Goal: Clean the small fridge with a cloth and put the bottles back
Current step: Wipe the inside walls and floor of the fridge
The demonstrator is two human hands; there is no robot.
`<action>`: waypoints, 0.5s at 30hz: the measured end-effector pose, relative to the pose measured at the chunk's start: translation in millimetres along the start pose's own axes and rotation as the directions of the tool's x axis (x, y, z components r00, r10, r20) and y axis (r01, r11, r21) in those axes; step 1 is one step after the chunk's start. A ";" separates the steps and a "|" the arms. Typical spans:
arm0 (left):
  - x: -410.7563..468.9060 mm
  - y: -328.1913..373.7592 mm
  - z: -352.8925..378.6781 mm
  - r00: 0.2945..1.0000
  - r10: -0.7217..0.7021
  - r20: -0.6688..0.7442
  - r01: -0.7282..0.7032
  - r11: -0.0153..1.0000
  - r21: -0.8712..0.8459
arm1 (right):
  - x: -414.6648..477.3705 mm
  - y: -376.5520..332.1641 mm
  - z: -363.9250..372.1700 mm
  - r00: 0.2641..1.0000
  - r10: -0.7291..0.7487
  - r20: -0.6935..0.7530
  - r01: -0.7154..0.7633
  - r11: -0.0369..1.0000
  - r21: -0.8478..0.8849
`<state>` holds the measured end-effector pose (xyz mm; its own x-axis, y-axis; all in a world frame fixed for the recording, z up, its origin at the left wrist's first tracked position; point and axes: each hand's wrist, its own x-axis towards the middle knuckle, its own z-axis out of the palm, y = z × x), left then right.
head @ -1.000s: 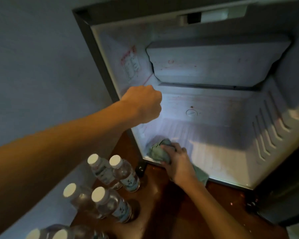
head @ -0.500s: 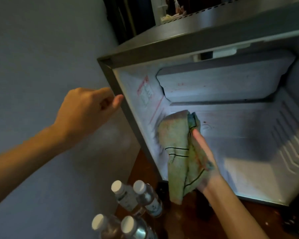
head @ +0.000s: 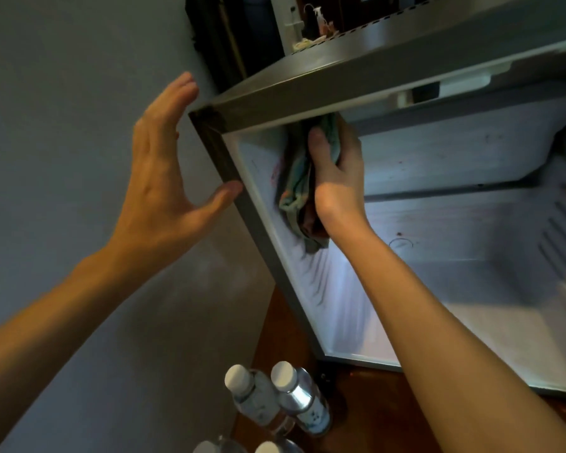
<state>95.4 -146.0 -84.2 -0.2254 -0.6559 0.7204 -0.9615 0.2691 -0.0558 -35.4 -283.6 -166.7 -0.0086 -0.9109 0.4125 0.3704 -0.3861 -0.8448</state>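
Cloth (head: 296,188), gripped by the right hand (head: 337,171), has been raised to the top of the fridge (head: 307,89) — left hand (head: 159,178) opened flat, seemingly bracing it; wiping unfinished.

Dim overall, with a soft, slightly smeared look; the one bright zone is the white inside of the fridge (head: 455,223), glowing cool blue-white on its floor and back wall; the light's source is out of sight. The grey wall (head: 62,125) is dull and evenly shaded; the cloth (head: 296,188) sits in shadow under the top frame. The left hand (head: 157,178) blurs slightly at its fingertips; the bottles (head: 294,400) at the lower edge are soft. Wide-angle distortion bows straight edges toward the borders.
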 end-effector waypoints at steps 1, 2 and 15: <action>4.2 -2.0 0.0 0.999 0.027 0.034 -0.027 1.000 0.013 | 8.2 1.3 -0.2 1.000 0.000 -0.018 0.000 1.000 -0.012; 8.0 -5.3 0.1 0.997 0.047 0.068 -0.049 0.998 0.026 | 14.6 3.5 -0.7 0.999 0.009 -0.033 -0.010 1.000 -0.022; 19.7 -8.3 -3.2 0.993 0.012 0.121 -0.010 1.000 -0.024 | 19.9 -18.5 17.7 0.986 0.144 0.084 -0.122 0.967 -0.224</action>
<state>99.4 -158.9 -67.3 -0.2547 -0.7327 0.6310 -0.9553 0.2920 -0.0465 -26.0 -292.1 -136.8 0.1228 -0.9414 0.3142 0.1516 -0.2951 -0.9434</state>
